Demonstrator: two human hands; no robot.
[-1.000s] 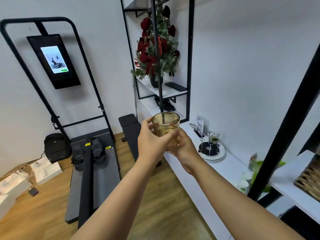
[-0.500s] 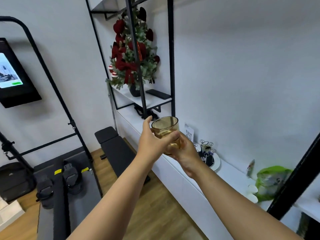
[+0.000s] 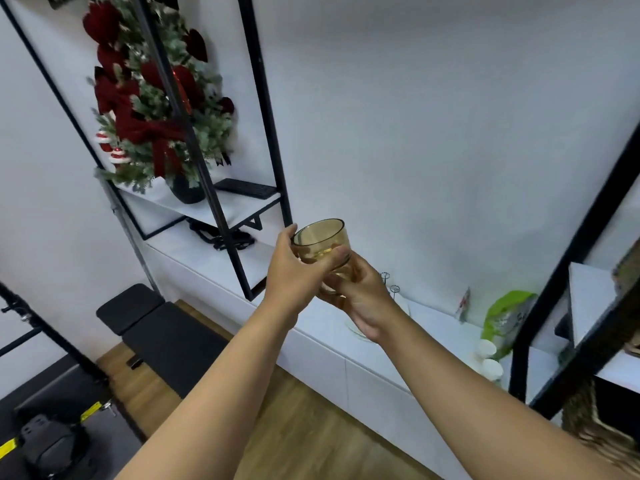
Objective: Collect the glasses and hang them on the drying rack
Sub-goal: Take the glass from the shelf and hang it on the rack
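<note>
Amber glass [image 3: 320,242] held upright above the desk [image 3: 311,327], left hand [image 3: 294,271] wrapped round its side, right hand [image 3: 356,292] cupped under its base. Rack [image 3: 389,282] mostly hidden behind right hand. Risk: blind lowering, rim knocking prongs, slipping.
</note>
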